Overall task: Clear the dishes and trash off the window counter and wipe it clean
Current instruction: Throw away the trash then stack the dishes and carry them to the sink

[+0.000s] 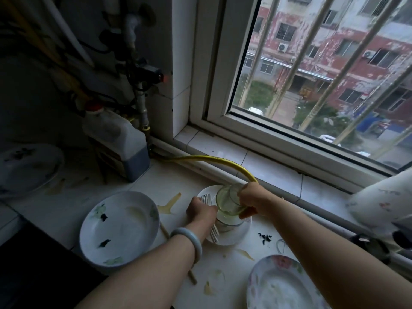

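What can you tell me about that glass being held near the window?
The glass is a clear tumbler with a faint green tint. The right hand grips one end, holding it tilted over a small white plate on the counter. Whether it touches the plate is unclear.

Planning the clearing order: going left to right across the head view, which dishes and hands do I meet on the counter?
Dim plate at the far left → deep white plate → left hand gripping forks → glass gripped by the right hand → floral plate.
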Tool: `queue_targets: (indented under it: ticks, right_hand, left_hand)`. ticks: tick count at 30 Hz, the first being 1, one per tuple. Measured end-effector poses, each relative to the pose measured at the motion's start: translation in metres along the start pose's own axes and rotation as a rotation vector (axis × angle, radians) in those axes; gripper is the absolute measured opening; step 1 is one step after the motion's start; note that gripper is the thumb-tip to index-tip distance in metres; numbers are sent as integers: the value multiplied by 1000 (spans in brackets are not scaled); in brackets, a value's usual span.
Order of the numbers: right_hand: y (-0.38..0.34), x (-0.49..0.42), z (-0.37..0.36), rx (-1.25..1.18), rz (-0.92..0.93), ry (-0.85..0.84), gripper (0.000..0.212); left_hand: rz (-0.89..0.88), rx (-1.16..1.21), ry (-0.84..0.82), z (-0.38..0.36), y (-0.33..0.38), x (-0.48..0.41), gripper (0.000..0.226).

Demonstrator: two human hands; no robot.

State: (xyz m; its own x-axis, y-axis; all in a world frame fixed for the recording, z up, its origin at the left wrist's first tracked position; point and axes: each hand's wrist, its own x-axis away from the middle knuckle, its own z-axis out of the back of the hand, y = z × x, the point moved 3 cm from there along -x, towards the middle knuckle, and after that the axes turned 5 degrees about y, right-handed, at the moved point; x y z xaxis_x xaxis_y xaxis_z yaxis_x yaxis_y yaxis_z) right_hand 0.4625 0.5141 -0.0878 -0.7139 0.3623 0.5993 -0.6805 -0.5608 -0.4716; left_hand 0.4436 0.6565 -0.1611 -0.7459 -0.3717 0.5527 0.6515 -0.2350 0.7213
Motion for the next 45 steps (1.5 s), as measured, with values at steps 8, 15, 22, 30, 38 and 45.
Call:
queue_targets:
  ticks: [8, 15, 22, 30, 38, 45]
  right_hand:
    - [4, -8, -3, 14, -45, -5, 17]
    - [10, -13, 3, 13, -49, -31, 16]
    - [9, -9, 4, 42, 3, -24, 17]
    - [16, 0, 11, -7, 21, -37, 14]
    - [24, 16, 14, -64, 79, -32, 31]
    - [22, 46, 19, 264, 353, 305, 37]
  left_hand:
    - [-24, -37, -57, -2, 3, -8, 45]
    - [-41, -104, -112, 2, 9, -5, 47]
    - [-41, -168, -131, 2, 16, -2, 48]
    - [-5, -84, -118, 1, 18, 8, 50]
    - [-61, -130, -112, 4, 26, 21, 45]
    - [-156, -185, -85, 27, 29, 31, 45]
